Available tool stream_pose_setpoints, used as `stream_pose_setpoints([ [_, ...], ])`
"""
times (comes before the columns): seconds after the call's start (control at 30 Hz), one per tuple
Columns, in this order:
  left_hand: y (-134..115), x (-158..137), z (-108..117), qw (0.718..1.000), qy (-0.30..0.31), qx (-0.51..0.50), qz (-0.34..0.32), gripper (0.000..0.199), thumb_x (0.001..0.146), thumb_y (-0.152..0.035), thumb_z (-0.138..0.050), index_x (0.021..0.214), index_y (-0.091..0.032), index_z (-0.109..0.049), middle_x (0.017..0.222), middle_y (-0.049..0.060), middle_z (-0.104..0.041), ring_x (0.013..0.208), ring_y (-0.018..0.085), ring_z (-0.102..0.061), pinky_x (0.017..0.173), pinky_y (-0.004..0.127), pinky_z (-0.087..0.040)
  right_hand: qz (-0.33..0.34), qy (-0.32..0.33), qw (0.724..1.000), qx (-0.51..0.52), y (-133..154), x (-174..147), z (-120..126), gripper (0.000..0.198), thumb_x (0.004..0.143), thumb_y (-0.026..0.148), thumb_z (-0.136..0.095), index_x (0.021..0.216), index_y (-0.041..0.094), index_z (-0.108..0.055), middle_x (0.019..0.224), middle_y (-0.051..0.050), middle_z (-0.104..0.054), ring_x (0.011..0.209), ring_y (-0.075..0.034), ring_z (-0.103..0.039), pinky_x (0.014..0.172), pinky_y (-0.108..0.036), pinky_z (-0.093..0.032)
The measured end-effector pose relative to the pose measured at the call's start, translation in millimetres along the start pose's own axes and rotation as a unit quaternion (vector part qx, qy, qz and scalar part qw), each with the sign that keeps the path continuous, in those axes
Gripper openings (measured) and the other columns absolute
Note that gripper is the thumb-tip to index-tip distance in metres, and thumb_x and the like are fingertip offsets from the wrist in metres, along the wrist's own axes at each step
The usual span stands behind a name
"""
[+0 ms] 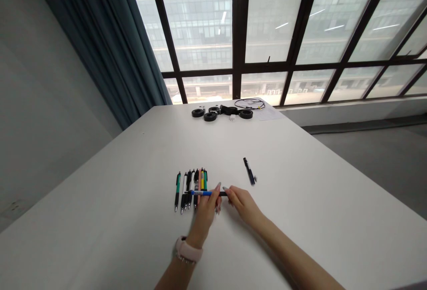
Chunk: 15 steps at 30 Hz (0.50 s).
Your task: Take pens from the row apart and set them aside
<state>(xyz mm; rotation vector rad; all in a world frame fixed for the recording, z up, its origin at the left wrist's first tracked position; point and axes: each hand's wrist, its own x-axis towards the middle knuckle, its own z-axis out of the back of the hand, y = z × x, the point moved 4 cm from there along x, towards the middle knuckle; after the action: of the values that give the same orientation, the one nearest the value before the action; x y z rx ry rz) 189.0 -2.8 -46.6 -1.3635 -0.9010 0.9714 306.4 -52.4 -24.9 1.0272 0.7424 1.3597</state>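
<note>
Pens [178, 190] lie side by side on a white table [116, 219]. Near their right end, the left hand [207, 212] clamps a blue pen [200, 193] held crosswise, its left part overlapping the row in view; the right hand [245, 204], close beside it, pinches the black end. A dark pen [248, 171] lies apart, farther right.
</note>
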Motion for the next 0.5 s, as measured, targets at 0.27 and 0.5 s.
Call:
stream_pose_setpoints([
  [0.27, -3, -2, 2, 0.999, -0.031, 0.0, 0.028, 0.055, 0.069, -0.068, -0.054, 0.044, -0.021, -0.038, 0.039, -0.007, -0.036, 0.037, 0.008, -0.036, 0.04, 0.022, -0.031, -0.041, -0.003, 0.998, 0.036, -6, 1, -5, 0.057, 0.091, 0.062, -0.022, 0.059, 0.02, -0.045, 0.054, 0.002, -0.047, 0.053, -0.012, -0.045, 0.054, -0.025, -0.033],
  [0.5, -6, -2, 1, 0.998, -0.045, -0.007, 0.031, 0.056, 0.067, -0.069, -0.056, 0.044, -0.021, -0.037, 0.038, -0.008, -0.034, 0.036, 0.007, -0.033, 0.038, 0.021, -0.028, -0.056, -0.016, 0.996, 0.069, -11, 3, 0, 0.053, 0.088, 0.063, -0.034, 0.057, 0.021, -0.043, 0.049, 0.003, -0.044, 0.05, -0.012, -0.042, 0.053, -0.025, -0.032],
])
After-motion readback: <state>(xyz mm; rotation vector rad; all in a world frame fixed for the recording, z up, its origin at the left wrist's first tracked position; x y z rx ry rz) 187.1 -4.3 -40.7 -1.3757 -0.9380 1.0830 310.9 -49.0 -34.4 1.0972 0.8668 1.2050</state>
